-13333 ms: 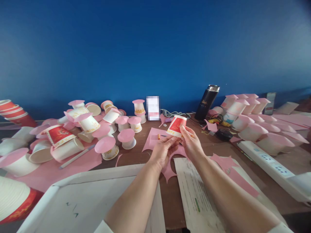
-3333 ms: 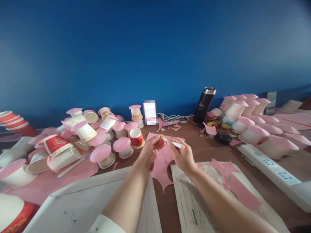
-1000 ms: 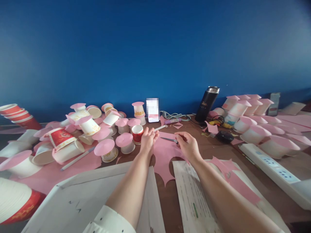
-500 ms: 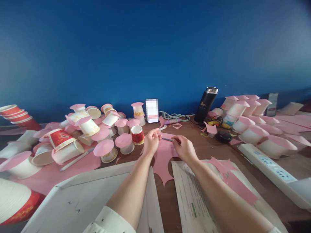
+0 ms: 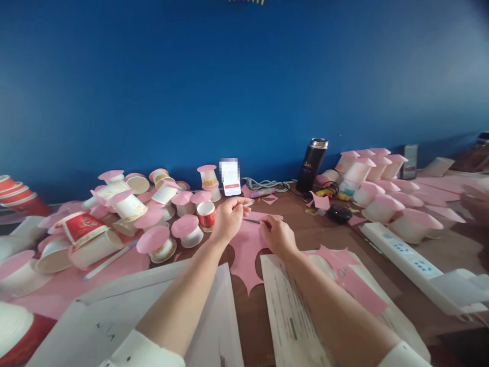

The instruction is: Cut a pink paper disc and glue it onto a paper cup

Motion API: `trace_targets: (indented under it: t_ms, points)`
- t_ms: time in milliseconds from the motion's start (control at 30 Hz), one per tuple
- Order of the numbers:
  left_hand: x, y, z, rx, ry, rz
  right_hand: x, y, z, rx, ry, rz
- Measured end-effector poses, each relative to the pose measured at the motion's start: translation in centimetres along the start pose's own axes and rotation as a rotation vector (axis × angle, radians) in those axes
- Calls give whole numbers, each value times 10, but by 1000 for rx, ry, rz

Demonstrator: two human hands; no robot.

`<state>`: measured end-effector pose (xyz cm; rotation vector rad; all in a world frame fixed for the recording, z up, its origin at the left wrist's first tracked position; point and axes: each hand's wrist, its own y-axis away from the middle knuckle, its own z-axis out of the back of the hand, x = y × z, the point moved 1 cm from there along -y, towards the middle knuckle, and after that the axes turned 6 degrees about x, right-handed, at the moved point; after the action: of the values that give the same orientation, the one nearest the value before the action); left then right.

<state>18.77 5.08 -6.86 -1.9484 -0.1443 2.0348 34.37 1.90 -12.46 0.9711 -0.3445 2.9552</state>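
Centre of the frame, just below the middle, two bare hands meet over a pink paper sheet on a brown surface. Left hand has fingers curled, pinching a white pen. Right hand is closed on scissors, blades pointing left. Just left stands an upright red paper cup, its contents not visible. Left of it, white cups capped with pink paper lie crowded, some tipped. At right, more capped cups sit in rows beside a white power strip. A black flask stands against the blue wall. Printed paper lies under the right forearm.
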Motion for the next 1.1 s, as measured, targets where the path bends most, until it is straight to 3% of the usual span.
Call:
trace_targets:
  t_ms: [133,300,367,633,1100]
  points:
    - [-5,29,4,49,-348,-29,-1,-1,3,-32,30,-19]
    - [21,67,-4,190,-907,-28,-3,-1,13,-84,175,19]
    - [29,74,-6,231,-1030,-59,-3,-1,16,-58,250,11]
    - [39,75,6,347,-1107,-98,-5,-1,17,102,406,-42]
    - [39,75,6,376,-1119,-104,-13,-3,13,134,423,-46]
